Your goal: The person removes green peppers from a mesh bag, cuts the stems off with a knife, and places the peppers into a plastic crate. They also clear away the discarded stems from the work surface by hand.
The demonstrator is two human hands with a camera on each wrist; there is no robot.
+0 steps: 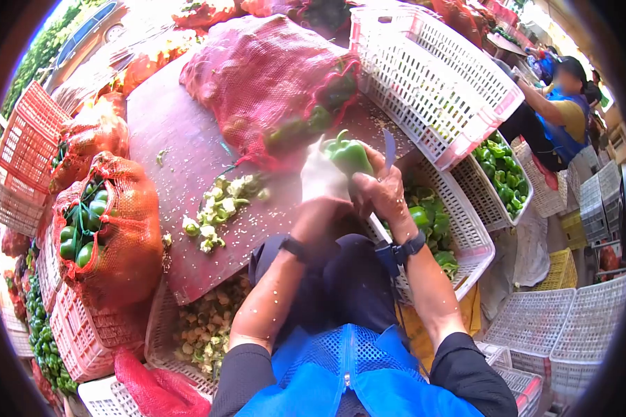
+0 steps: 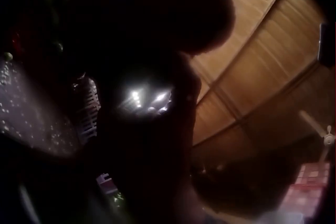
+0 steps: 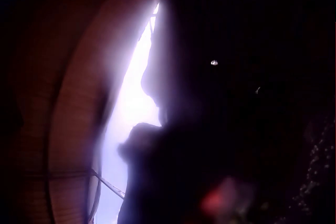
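Observation:
In the head view, a green bell pepper, stem up, is held between my two hands over the table's near edge. My left hand, in a white glove, grips it from the left. Bare and curled, my right hand holds a knife, its blade pointing up past the fingers, and touches the pepper's right side. A pile of cut pepper cores lies on the reddish table left of my hands. Both wrist views are mostly dark, and the pepper is hidden there.
A pink mesh sack of peppers lies ahead on the table. Right of my hands are a white crate and a lower crate holding peppers. Orange sacks stand at left. Another person sits at far right.

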